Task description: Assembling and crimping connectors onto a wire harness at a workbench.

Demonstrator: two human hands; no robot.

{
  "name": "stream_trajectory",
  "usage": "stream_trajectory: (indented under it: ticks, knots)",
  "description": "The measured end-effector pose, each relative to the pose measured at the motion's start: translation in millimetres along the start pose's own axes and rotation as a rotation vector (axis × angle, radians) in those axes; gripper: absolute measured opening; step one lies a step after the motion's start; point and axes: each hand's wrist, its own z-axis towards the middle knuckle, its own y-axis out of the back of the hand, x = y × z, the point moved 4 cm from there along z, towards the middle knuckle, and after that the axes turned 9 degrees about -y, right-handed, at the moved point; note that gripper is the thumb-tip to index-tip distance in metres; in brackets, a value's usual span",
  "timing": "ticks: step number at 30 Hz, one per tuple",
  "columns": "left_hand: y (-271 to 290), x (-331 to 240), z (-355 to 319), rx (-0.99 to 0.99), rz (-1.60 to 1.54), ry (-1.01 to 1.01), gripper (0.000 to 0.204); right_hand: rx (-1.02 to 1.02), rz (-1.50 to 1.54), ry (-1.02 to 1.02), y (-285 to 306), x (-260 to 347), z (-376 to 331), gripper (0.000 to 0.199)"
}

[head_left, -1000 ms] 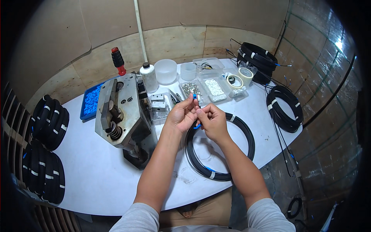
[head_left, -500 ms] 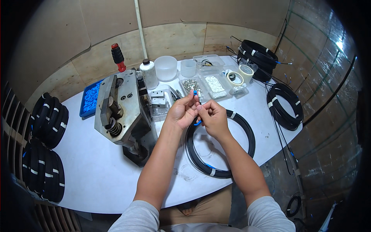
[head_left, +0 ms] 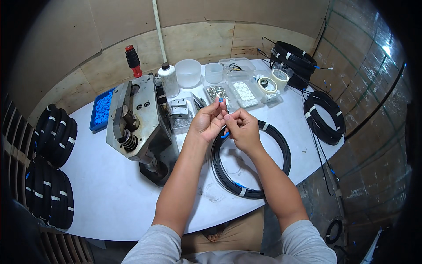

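Both hands meet above the white table, over the far-left part of a black cable coil (head_left: 286, 152). With its fingertips, my left hand (head_left: 206, 123) pinches a small blue fitting (head_left: 221, 100). My right hand (head_left: 244, 131) is close beside it, thumb and fingers closed on a thin dark cable end that is mostly hidden. A short blue piece (head_left: 225, 135) sticks out below the fingers. Whether the fitting and the cable are joined I cannot tell. White tape and a blue section mark the coil's near side.
A heavy metal press (head_left: 143, 105) stands left of my arms, with a blue tray (head_left: 92, 118) of blue parts behind it. Plastic boxes of small metal and white parts (head_left: 244, 91), a white bottle (head_left: 169, 81) and tape rolls (head_left: 280, 79) line the back. More cable coils (head_left: 325, 119) lie right and left.
Both hands stay at nearly the same place, with the right fingers shifted slightly. The blue fitting at the left fingertips sits a little lower in the hold. The view has tilted slightly.
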Motion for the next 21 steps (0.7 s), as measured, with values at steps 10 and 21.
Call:
stream_trajectory:
  ticks: [10, 21]
  knots:
    - [-0.4, 1.2, 0.1, -0.025, 0.03, -0.016, 0.011, -0.005, -0.016, 0.0, 1.2, -0.9, 0.2, 0.015]
    - [2.1, 1.4, 1.8, -0.01, 0.015, -0.005, 0.011, 0.003, -0.016, 0.009, 1.4, -1.5, 0.7, 0.015]
